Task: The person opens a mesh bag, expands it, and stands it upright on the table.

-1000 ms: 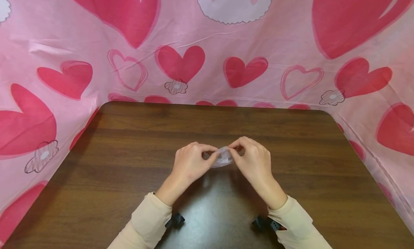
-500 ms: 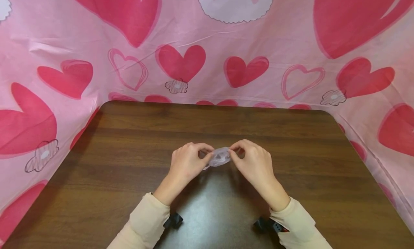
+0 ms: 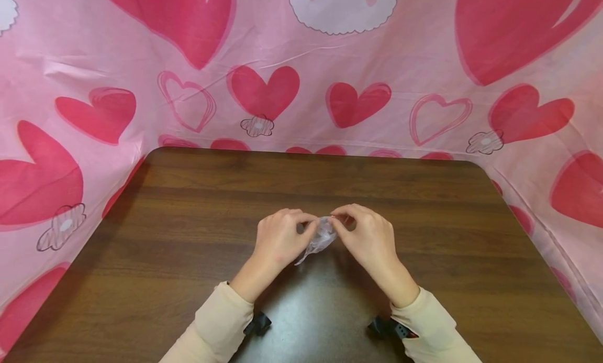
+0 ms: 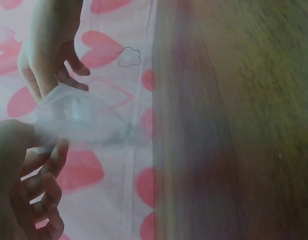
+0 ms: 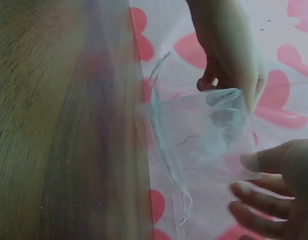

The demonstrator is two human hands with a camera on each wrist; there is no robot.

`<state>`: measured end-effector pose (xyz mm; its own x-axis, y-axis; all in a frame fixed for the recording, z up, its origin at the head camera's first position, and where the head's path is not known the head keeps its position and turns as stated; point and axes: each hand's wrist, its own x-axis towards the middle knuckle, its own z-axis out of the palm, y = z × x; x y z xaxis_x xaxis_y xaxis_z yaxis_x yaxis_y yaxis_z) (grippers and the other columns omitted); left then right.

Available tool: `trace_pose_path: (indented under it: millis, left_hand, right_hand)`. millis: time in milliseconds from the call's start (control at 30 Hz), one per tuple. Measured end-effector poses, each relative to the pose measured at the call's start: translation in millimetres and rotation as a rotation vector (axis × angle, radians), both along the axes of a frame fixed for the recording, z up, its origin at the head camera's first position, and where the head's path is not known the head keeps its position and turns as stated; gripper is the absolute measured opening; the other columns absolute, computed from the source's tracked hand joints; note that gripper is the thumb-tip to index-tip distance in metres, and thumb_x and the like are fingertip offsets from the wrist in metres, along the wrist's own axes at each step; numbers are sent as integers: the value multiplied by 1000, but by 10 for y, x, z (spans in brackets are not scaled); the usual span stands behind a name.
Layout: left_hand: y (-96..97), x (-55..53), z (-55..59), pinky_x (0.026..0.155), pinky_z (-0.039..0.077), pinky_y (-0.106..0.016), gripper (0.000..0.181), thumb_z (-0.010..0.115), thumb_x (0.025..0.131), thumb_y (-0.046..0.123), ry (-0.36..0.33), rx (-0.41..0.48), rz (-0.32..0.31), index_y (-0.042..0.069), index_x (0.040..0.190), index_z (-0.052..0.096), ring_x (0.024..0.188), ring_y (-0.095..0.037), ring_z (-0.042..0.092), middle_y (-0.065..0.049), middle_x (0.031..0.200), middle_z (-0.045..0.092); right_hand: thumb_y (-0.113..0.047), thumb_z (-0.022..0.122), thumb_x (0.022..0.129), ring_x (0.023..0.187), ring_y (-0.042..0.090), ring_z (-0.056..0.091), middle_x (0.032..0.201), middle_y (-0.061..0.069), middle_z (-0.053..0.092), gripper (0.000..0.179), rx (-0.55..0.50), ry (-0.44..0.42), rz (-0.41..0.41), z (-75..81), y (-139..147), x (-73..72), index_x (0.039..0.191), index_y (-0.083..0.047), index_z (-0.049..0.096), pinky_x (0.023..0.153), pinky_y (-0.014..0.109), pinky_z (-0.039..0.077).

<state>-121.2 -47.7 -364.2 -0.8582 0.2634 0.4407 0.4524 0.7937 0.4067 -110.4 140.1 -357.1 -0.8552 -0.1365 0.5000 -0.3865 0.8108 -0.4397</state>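
A sheer white drawstring pouch [image 3: 322,237] hangs between the two hands, over the middle of the table. My left hand [image 3: 281,238] pinches one corner between thumb and forefinger. The opposite corner is pinched by my right hand [image 3: 368,238] in the same way. In the right wrist view, the pouch [image 5: 204,107] is spread out, with its gathered drawstring end [image 5: 164,140] pointing toward the table and loose cord loops at both sides. Something pale shows dimly through the mesh, its kind unclear. The left wrist view shows the pouch [image 4: 88,117] blurred.
A dark brown wooden table [image 3: 188,195] spreads beneath the hands. Pink cloth [image 3: 301,48] printed with red hearts encloses its back and sides. Black wrist devices [image 3: 258,324] sit below the cream sleeves [image 3: 221,321].
The pouch has turned from a flatter, tilted pose to hanging down, with a cord trailing toward the lower left. The left hand went slightly left, then back right; the right hand barely moved.
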Motion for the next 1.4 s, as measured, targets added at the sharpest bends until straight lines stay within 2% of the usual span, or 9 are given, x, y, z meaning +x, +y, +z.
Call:
trace_pose_path:
  millis: [133,233,500,633,767,967,1067,1167,1400]
  left_hand:
    - [-11,-7,-14,55,47,-35,9,74,88,34,48,28,45,29,88,82,71,-13,65,14,79,71]
    - [-33,-16,-12,55,46,-34,8,76,87,34,44,45,59,29,89,82,71,-12,65,15,78,70]
    - [-62,-32,0,57,45,-33,5,76,86,33,-7,68,39,32,90,80,71,-9,62,19,77,65]
    - [-42,-30,8,59,45,-33,12,76,85,38,-40,55,30,31,94,78,70,-6,59,20,74,60]
    - [-3,-20,18,59,46,-35,20,72,87,43,-67,43,24,29,99,79,69,-8,58,17,70,61]
    - [23,-10,17,56,46,-35,16,69,90,40,-40,31,20,30,94,81,68,-10,60,11,76,69]
    - [20,-20,13,57,46,-35,14,70,89,40,-30,25,20,31,92,80,71,-9,60,15,78,67]
    - [20,-28,13,56,44,-34,14,71,88,41,-22,21,18,31,91,80,67,-7,55,15,72,61]
    - [16,-30,18,54,46,-36,12,72,88,36,38,17,59,28,92,81,70,-14,63,11,82,73]
  right_hand:
    - [-27,81,83,66,9,62,74,-10,67,18,9,-144,1,26,12,28,97,-16,76,57,37,46]
    - [-26,80,83,66,8,63,73,-10,68,15,8,-180,-11,40,34,35,94,-18,75,58,38,47]
    - [-18,80,82,64,11,63,73,-6,69,5,-32,-76,-47,49,85,25,87,-19,77,56,40,47]
    - [-16,80,82,64,14,63,76,-3,71,6,-32,-21,-34,37,87,14,87,-17,77,55,39,46]
    - [-17,81,83,65,16,64,81,-1,73,8,-40,24,-3,26,78,2,90,-14,79,56,38,47]
    - [-19,80,85,66,14,62,82,-4,72,9,-70,40,25,36,56,-4,92,-15,79,59,35,46]
    - [-18,81,83,66,15,62,81,-5,72,8,-70,43,40,49,51,-5,91,-15,79,58,35,46]
    - [-18,82,82,67,16,63,83,-5,72,9,-57,36,61,59,46,-8,91,-16,80,58,35,46]
    - [-16,82,82,67,14,64,84,-5,73,10,-39,40,78,40,57,-2,92,-17,79,57,35,47]
